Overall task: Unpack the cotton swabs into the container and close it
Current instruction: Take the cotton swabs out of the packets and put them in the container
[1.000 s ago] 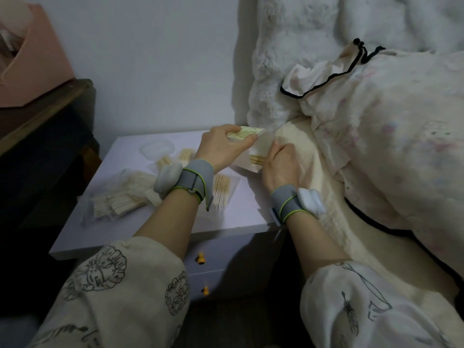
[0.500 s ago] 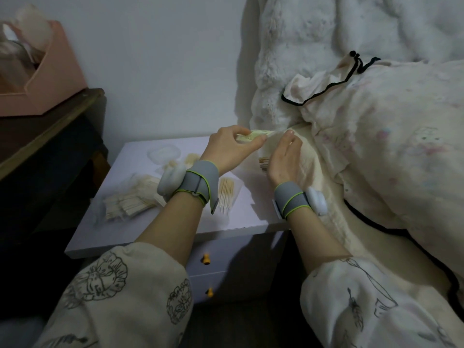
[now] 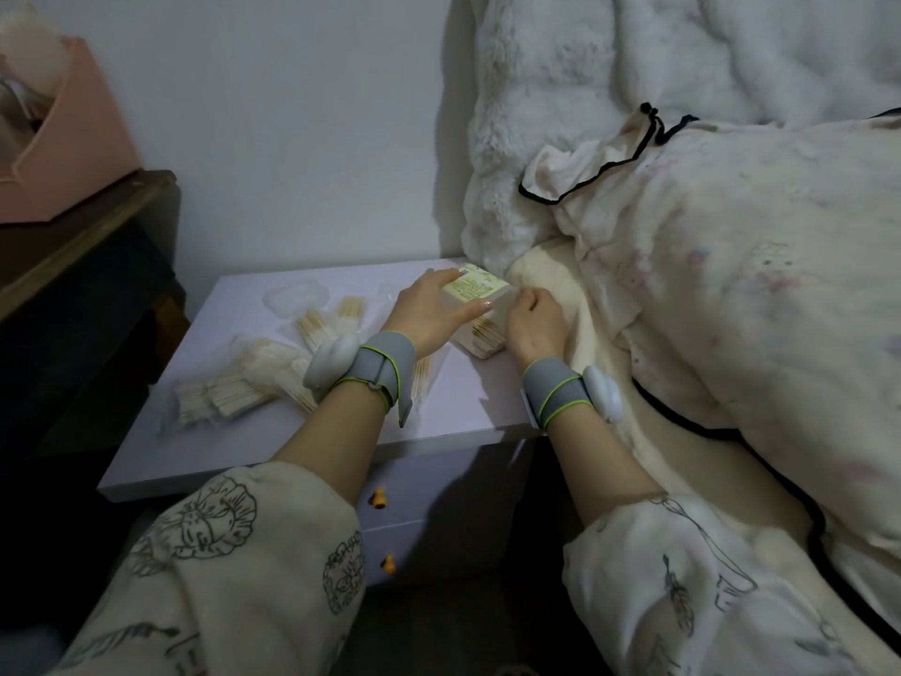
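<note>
A clear pack of cotton swabs with a yellow-green label lies at the right rear of the white nightstand. My left hand grips its label end from above. My right hand pinches the clear wrapper at its right side, fingers closed on it. Wooden swab sticks show under the hands. Several more packs and loose bundles of swabs lie on the left half of the top. A clear round lid or container sits near the back; which it is I cannot tell.
A bed with a cream quilt and a white fluffy blanket presses against the nightstand's right side. On the left, a dark wooden shelf holds a pink box. The nightstand has drawers with small yellow knobs.
Both hands have lowered the labelled pack onto the nightstand top. The right hand went from flat, raised fingers to a pinch on the wrapper. The view shifted slightly.
</note>
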The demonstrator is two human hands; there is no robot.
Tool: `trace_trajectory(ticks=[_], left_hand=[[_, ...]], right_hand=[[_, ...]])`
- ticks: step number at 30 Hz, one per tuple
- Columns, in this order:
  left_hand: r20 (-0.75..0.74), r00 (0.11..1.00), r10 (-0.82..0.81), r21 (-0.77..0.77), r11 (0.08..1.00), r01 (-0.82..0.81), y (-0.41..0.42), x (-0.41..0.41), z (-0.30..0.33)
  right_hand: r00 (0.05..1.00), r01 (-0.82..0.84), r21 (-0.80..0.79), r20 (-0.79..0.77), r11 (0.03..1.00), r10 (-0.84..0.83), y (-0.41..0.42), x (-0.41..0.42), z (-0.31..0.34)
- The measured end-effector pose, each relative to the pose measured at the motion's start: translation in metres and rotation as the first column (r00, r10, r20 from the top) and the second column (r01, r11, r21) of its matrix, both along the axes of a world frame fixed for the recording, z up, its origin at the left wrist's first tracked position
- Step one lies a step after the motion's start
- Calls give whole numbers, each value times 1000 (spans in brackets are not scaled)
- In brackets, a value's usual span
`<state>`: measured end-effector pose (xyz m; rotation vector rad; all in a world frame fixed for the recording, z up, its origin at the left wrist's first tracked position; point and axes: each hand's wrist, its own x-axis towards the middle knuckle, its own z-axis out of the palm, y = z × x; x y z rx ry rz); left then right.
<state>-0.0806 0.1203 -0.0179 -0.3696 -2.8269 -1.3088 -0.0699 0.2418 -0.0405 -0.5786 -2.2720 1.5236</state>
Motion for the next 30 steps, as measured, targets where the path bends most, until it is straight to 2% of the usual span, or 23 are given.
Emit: trace_trajectory(ticks=[6, 9, 13, 16, 19, 23, 30], left_hand=[[-52, 998, 24, -150, 988, -32, -15, 23, 2], [-32, 999, 44, -230, 972, -50, -31, 33, -2], [-24, 996, 84, -291, 953, -87, -48, 57, -8], [15, 999, 36, -353, 935, -28, -57, 70, -16], [59, 998, 19, -336, 942, 2, -63, 79, -21], [30, 1000, 2, -322, 947, 8, -69, 91, -27], [-138, 988, 68, -232, 968, -99, -65, 94, -37]], right_hand=[[996, 45, 57, -77, 997, -41, -4, 16, 5], [993, 69, 104, -98, 992, -59, -9, 26, 8], [997, -67, 90, -38, 994, 71, -29, 46, 6], [979, -200, 78, 42, 977, 197, -44, 52, -4], [952, -288, 30, 120, 957, 282, -48, 60, -5], [937, -329, 64, 147, 942, 318, -52, 67, -7], [928, -369, 151, 123, 917, 353, -48, 63, -16]])
